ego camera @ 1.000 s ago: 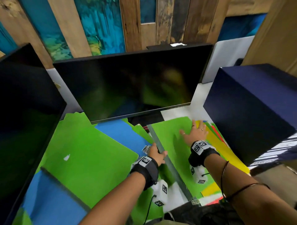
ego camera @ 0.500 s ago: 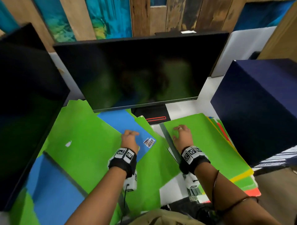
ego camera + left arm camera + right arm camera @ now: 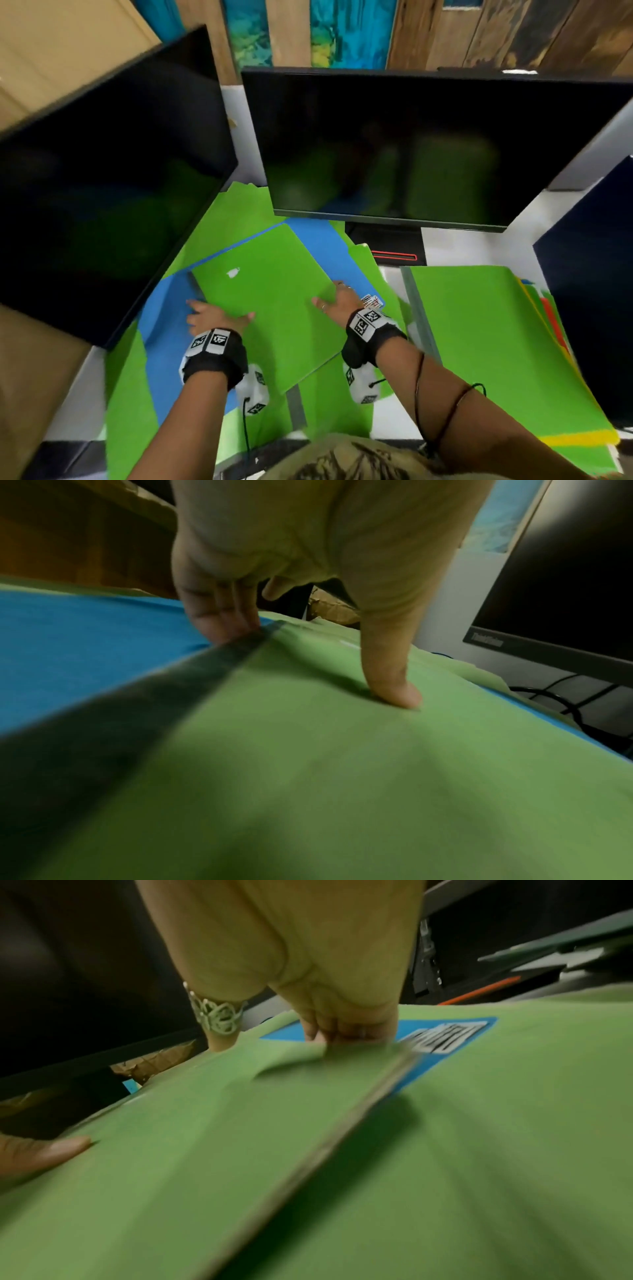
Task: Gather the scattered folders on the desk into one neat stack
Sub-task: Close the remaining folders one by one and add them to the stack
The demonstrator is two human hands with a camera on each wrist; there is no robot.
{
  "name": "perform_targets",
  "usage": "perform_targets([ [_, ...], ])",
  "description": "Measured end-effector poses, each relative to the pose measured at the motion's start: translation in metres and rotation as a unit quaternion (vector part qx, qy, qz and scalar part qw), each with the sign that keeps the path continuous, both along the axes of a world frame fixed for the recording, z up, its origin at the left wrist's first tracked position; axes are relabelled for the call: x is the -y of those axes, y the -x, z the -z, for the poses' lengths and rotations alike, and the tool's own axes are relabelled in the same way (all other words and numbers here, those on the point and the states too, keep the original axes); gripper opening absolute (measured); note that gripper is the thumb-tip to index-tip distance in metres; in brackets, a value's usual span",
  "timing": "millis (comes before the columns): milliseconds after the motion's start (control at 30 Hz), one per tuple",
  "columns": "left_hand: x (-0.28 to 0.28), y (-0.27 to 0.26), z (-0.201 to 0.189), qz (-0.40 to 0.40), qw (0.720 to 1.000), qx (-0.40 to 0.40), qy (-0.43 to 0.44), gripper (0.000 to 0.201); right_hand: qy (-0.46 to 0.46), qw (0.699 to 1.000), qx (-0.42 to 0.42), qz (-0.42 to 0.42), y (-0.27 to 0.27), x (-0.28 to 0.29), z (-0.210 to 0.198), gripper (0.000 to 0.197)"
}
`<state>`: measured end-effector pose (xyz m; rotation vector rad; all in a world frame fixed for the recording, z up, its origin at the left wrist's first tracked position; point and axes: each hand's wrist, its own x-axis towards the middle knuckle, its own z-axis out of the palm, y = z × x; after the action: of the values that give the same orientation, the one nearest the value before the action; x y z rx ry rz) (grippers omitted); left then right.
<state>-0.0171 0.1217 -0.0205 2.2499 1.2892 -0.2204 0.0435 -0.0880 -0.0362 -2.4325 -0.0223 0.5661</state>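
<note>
A green folder (image 3: 274, 301) with a small white mark lies tilted over a blue folder (image 3: 164, 342) in the middle of the desk. My left hand (image 3: 215, 317) grips its dark-spined left edge, thumb (image 3: 394, 691) on top and fingers (image 3: 219, 626) curled at the edge. My right hand (image 3: 337, 301) pinches its right edge (image 3: 329, 1047); under it lies a blue folder with a barcode sticker (image 3: 371, 301). At the right sits a stack (image 3: 496, 342) topped by a green folder, with yellow and red edges showing. More green folders lie underneath.
A dark monitor (image 3: 102, 188) leans in at the left and another (image 3: 411, 147) stands at the back on a black base (image 3: 387, 246). A dark blue box (image 3: 592, 308) borders the stack on the right. Brown cardboard (image 3: 30, 394) is at the left.
Both hands moved left. The left hand left the blue folder and the right hand left the stack; both now hold the white-marked green folder, which sits further right over the blue ones.
</note>
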Motion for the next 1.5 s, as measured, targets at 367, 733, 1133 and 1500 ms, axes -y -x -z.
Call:
perform_targets([
  [367, 0.046, -0.034, -0.002, 0.138, 0.969, 0.193, 0.072, 0.028, 0.203, 0.959, 0.072, 0.182, 0.006, 0.079, -0.039, 0.067],
  [733, 0.182, -0.058, -0.005, 0.325, 0.9, 0.163, 0.242, 0.013, 0.282, 0.911, -0.029, 0.298, 0.058, 0.206, -0.027, 0.102],
  [1133, 0.242, -0.052, -0.009, 0.563, 0.816, 0.064, 0.116, 0.062, 0.242, 0.944, -0.049, 0.216, 0.059, 0.233, -0.041, 0.092],
  [1500, 0.058, -0.038, 0.0, 0.356, 0.917, -0.101, -0.145, 0.111, 0.102, 0.994, 0.006, -0.038, 0.004, 0.088, -0.029, 0.052],
])
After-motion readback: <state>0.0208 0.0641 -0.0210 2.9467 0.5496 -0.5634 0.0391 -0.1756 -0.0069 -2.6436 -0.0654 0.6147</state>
